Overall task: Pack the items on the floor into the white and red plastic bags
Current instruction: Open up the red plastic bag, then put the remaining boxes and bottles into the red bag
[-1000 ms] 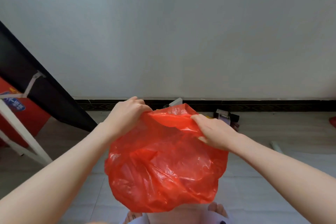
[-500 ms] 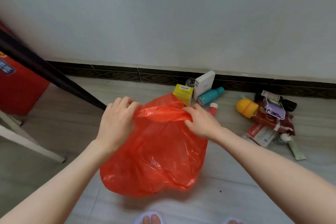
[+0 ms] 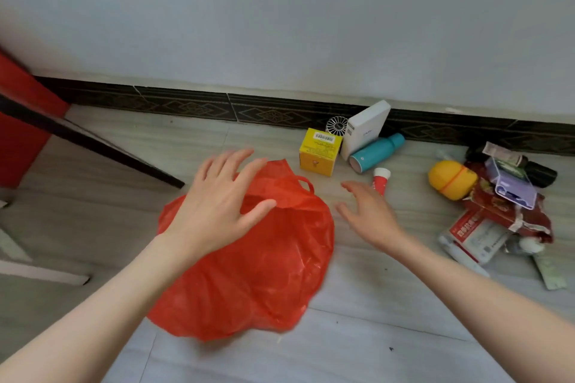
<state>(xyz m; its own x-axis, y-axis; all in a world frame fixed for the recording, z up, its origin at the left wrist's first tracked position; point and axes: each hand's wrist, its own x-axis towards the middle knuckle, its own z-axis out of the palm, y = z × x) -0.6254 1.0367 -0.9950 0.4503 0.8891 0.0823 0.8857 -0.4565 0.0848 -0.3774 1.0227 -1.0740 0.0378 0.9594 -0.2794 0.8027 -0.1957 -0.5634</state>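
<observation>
Both the left hand (image 3: 217, 205) and right hand (image 3: 370, 214) spread empty-fingered, the left partly hiding the red bag (image 3: 258, 264).

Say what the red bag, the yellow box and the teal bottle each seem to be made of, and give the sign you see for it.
Red bag: thin plastic film, glossy; it crinkles, shines and slumps on the floor.
Yellow box: probably printed cardboard, matt; sharp folded edges and a barcode label on top.
Teal bottle: smooth hard shell with a satin sheen, coated metal or plastic; the look leaves it open.
</observation>
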